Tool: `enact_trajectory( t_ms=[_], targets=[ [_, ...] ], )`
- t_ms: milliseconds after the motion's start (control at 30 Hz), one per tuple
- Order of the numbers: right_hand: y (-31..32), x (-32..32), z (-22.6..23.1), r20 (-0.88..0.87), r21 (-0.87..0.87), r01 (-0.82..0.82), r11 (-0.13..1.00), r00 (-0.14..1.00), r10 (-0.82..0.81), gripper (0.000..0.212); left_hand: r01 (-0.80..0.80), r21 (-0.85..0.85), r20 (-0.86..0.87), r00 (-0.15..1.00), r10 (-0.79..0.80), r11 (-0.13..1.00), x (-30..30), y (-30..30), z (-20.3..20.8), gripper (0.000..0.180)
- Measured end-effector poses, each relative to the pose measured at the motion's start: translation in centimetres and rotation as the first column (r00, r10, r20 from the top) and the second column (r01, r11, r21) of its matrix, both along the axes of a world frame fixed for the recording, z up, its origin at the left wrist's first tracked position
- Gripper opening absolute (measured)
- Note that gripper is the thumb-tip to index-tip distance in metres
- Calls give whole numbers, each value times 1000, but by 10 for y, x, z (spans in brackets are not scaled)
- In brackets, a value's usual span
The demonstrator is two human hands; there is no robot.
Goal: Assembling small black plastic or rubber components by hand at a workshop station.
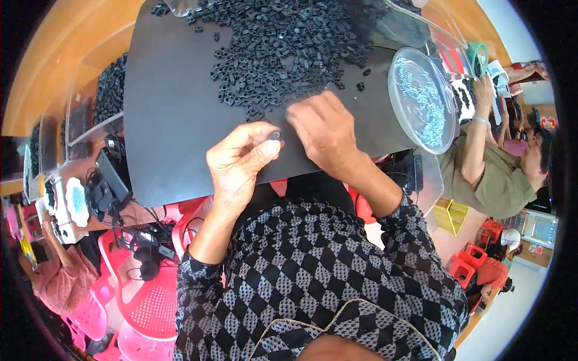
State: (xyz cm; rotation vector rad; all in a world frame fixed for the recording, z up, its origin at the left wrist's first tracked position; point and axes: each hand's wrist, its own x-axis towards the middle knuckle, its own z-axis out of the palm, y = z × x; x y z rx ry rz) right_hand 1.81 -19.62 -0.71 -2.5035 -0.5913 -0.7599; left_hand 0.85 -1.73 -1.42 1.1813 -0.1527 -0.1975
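My left hand [233,165] pinches a small black plastic part [275,136] between thumb and forefinger, just above the near part of the dark tabletop [168,126]. Close beside it on the right is my right hand [328,135], its fingers curled in and slightly blurred. Whatever may be in those fingers is hidden. Beyond both hands spreads a large heap of similar small black parts [271,57]. To the right stands a round clear tub [392,90] with many tiny pale-blue, shiny pieces inside.
Clear bins with black parts [110,90] stand at the left. A person in an olive shirt [487,174] works at the right, another person [66,274] at the far left. A pink chair [150,307] and a yellow basket [450,215] are lower down.
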Motion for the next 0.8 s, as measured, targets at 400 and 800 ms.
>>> enact_trajectory(
  t_ms=[400, 800],
  targets=[
    [-59, -12, 7, 31, 35, 299, 953, 953, -300, 14, -11, -44, 23, 1000, 12, 999, 0, -4, -3, 18],
    [-86, -11, 7, 96, -89, 450, 889, 892, -442, 14, -25, -22, 22, 999, 26, 999, 0, -4, -3, 18]
  ],
)
